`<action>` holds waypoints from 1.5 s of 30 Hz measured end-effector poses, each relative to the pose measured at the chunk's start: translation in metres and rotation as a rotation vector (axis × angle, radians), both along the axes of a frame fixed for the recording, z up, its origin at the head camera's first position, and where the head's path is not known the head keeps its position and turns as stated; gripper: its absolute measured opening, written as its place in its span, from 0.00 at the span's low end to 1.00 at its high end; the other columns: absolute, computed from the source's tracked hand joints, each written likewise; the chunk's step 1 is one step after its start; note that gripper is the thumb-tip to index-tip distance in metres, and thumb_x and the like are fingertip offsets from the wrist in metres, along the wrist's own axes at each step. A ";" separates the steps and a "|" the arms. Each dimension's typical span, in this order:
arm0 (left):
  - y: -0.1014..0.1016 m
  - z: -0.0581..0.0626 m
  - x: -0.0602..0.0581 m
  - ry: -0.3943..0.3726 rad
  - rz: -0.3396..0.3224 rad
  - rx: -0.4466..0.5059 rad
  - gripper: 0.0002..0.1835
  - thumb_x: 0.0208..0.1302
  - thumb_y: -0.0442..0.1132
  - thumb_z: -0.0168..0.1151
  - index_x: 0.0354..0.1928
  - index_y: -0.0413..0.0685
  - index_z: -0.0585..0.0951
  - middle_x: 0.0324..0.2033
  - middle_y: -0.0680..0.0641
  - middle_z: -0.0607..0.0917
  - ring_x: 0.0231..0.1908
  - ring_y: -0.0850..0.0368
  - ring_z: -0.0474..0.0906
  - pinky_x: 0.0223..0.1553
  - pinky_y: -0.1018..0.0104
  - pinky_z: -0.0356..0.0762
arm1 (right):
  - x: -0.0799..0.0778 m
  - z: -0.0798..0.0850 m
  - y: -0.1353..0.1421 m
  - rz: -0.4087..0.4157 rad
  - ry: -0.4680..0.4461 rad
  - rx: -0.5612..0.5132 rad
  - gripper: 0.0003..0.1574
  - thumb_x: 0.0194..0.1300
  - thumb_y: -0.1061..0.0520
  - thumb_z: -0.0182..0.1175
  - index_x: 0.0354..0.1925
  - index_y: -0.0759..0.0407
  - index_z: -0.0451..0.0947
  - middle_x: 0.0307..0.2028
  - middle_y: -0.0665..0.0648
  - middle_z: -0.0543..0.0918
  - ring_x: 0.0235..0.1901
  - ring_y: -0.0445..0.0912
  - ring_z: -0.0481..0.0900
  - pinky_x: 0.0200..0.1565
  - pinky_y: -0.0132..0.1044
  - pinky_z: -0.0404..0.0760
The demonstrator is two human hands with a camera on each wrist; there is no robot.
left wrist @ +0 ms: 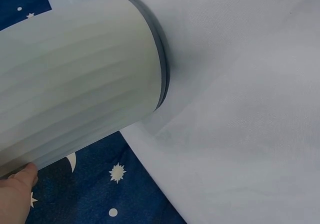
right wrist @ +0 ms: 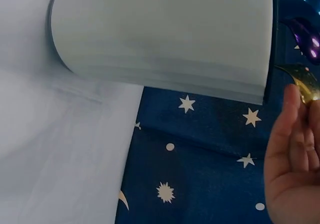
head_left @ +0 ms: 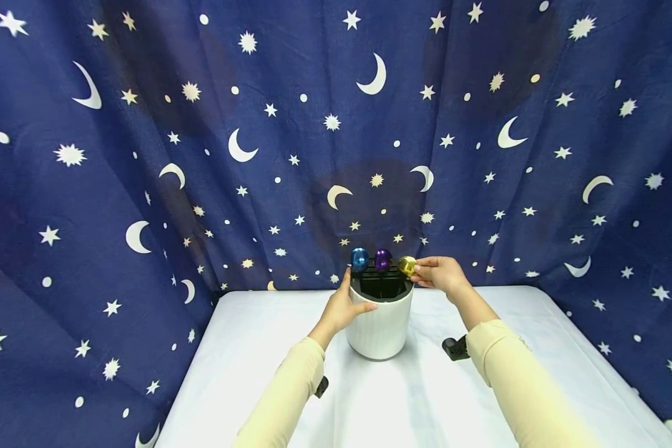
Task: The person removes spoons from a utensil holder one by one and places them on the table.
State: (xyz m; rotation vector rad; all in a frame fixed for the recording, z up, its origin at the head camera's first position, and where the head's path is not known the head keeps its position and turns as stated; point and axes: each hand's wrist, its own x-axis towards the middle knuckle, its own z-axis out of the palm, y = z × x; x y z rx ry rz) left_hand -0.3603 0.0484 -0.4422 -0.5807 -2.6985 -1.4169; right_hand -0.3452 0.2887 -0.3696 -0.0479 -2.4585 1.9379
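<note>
A white cylindrical utensil holder (head_left: 382, 333) with a black slotted insert stands upright on the table. Three shiny spoons rise from its back part, bowls up: a blue spoon (head_left: 359, 259), a purple spoon (head_left: 383, 260) and a gold spoon (head_left: 406, 266) on the right. My right hand (head_left: 439, 272) pinches the gold spoon by its bowl between thumb and fingers; the right wrist view shows its narrow neck reaching the holder's rim. With thumb in front and fingers along the left side, my left hand (head_left: 340, 308) grips the holder near its top.
White cloth covers the table (head_left: 274, 348). Directly behind it hangs a dark blue curtain (head_left: 291, 205) with moons and stars. A black wrist device (head_left: 455, 348) shows below the right forearm.
</note>
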 end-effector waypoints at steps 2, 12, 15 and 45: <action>-0.001 -0.001 0.000 0.001 0.000 -0.001 0.59 0.46 0.55 0.72 0.72 0.45 0.45 0.62 0.34 0.65 0.58 0.42 0.67 0.57 0.54 0.64 | 0.001 0.002 0.000 0.017 -0.001 0.018 0.22 0.66 0.66 0.52 0.54 0.82 0.65 0.33 0.60 0.82 0.28 0.40 0.82 0.36 0.33 0.80; -0.004 -0.007 0.001 -0.024 -0.018 0.004 0.59 0.46 0.57 0.70 0.72 0.45 0.44 0.63 0.34 0.63 0.59 0.42 0.65 0.58 0.53 0.63 | 0.008 0.011 -0.002 0.053 0.011 0.067 0.22 0.65 0.63 0.55 0.52 0.80 0.68 0.36 0.65 0.83 0.34 0.46 0.83 0.39 0.34 0.79; -0.004 -0.008 0.002 -0.007 -0.031 0.004 0.60 0.46 0.60 0.69 0.72 0.45 0.44 0.62 0.33 0.63 0.59 0.41 0.65 0.57 0.52 0.63 | 0.009 0.017 -0.002 0.057 0.027 0.061 0.23 0.65 0.63 0.55 0.52 0.80 0.68 0.37 0.65 0.83 0.35 0.46 0.83 0.39 0.33 0.79; -0.003 0.001 -0.007 -0.050 -0.051 -0.008 0.59 0.48 0.58 0.69 0.72 0.49 0.40 0.66 0.39 0.58 0.63 0.46 0.59 0.60 0.55 0.59 | 0.033 0.156 0.032 -0.052 0.201 0.143 0.25 0.65 0.56 0.57 0.54 0.72 0.68 0.33 0.49 0.82 0.33 0.40 0.82 0.39 0.30 0.79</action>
